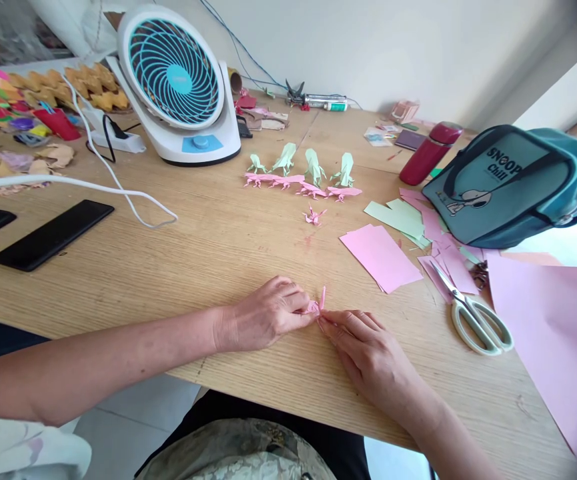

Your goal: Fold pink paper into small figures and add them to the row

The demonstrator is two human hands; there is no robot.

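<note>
A small piece of folded pink paper (pixel 323 298) is pinched between my two hands just above the desk, with one thin strip of it sticking up. My left hand (pixel 268 313) grips it from the left, thumb and fingers pressed together. From the right, the fingertips of my right hand (pixel 368 347) close on its lower part. Much of the paper is hidden by my fingers. Beyond my hands lies a small pink folded figure (pixel 314 215). Farther back, several pink folded insects (pixel 288 180) form a row in front of several pale green ones (pixel 314 165).
Pink paper sheets (pixel 381 257), green strips (pixel 393 219) and scissors (pixel 475 320) lie to the right, near a large pink sheet (pixel 553 333). A red flask (pixel 431 153) and teal bag (pixel 508 183) stand behind. At left are a fan (pixel 175 80), black phone (pixel 53 233) and white cable (pixel 118 185).
</note>
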